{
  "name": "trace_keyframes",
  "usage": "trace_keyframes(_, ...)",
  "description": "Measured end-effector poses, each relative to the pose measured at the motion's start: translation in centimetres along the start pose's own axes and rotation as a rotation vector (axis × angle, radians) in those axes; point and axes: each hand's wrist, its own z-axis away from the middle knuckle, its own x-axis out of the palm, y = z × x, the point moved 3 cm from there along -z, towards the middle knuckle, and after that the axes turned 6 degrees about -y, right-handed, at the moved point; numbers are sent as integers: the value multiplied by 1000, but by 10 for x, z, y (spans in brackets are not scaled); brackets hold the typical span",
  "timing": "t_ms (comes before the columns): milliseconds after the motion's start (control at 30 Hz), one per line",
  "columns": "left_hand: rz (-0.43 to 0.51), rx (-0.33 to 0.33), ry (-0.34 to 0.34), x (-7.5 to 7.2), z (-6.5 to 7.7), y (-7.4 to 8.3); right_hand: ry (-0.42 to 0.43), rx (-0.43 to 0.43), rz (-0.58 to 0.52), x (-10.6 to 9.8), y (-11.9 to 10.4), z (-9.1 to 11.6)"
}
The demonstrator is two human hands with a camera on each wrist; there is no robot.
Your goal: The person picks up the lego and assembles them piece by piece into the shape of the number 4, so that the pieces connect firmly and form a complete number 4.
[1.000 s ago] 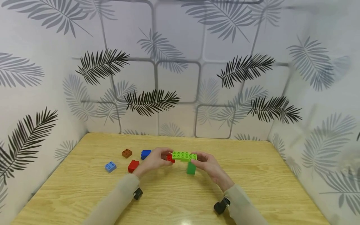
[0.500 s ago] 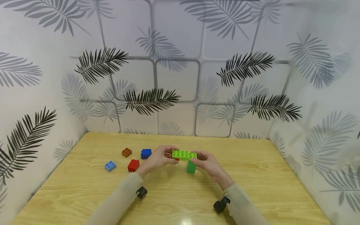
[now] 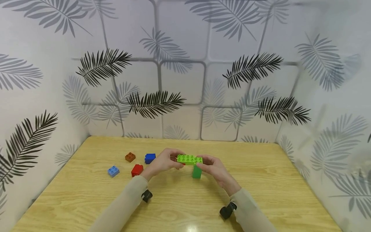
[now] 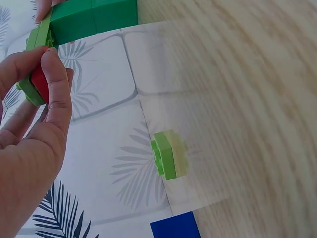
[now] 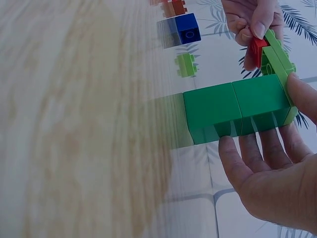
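A long light green toy brick [image 3: 189, 159] lies flat across the top of a stack of two darker green bricks [image 5: 237, 106], its left part jutting out past the stack. My left hand [image 3: 166, 160] pinches a red brick [image 5: 257, 51] against the underside of that jutting end; from above, most of the red is hidden. With the right hand [image 3: 214, 169] I grip the stack's upper part, thumb at the long brick's end and fingers along the green side. The stack stands upright on the table.
Left of my hands on the wooden table [image 3: 179, 206] lie a red brick [image 3: 137, 170], a dark blue brick [image 3: 150, 158], a light blue brick [image 3: 113, 171] and a brown brick [image 3: 130, 157]. Behind the left hand stands a small light green brick [image 4: 165, 154]. Patterned walls enclose the table.
My left hand has moved right, bringing the red brick from beside the long light green brick's left end to beneath it. The right hand has stayed in place on the stack.
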Motion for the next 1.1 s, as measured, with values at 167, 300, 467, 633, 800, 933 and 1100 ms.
trace_keyframes(167, 31, -22, -1, -2, 1, -1, -5, 4, -2, 1, 0, 0)
trace_keyframes(300, 97, -37, -2, -2, 0, -5, -4, -2, 2, 0, 2, -1)
trace_keyframes(467, 136, -49, 6, -3, -2, -6, -5, 8, -4, -1, 3, -2)
trace_keyframes(633, 172, -68, 32, -3, -4, -4, -7, 7, 10, -1, 1, -2)
trace_keyframes(800, 212, -85, 66, -2, -6, -1, -6, 11, 14, -1, 1, -2)
trace_keyframes(933, 221, -92, 61, -3, -6, 0, -3, 7, 8, -1, 1, -2)
trace_keyframes(1100, 138, -96, 16, -8, -5, 0, 2, 7, -2, -2, 2, -3)
